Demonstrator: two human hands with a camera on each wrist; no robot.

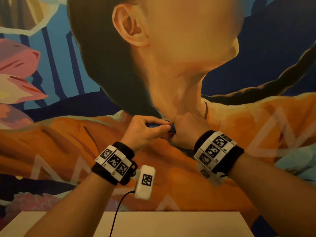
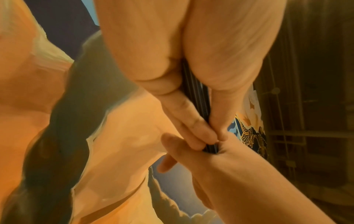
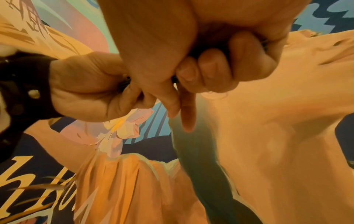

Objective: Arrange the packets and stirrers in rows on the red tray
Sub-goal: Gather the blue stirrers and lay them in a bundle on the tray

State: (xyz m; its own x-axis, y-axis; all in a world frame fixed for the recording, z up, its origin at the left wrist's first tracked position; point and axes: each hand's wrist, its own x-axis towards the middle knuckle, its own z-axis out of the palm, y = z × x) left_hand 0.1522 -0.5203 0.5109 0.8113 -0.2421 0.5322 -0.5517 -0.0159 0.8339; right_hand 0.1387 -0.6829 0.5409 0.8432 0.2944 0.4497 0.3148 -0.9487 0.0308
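Both hands are raised in front of a painted mural, well above the pale counter (image 1: pixel 171 223) whose far edge shows at the bottom of the head view. The left hand (image 1: pixel 145 132) has its fingers and thumb curled round one end of a bundle of dark stirrers (image 1: pixel 159 126), and the right hand (image 1: pixel 186 132) is closed in a fist over the other end; the left wrist view shows the thin dark sticks (image 2: pixel 193 84) pinched between palm and fingers. Neither the red tray nor any packets appear in these pictures, so their place cannot be told. The main risk, as I judge it, is that the sticks are slim and smooth: if either grip loosens while the bundle is pulled apart, several could slide out and drop past the counter's far edge. Squeezing hard could also bend or snap them, and lowering them blind could scatter any rows already laid.
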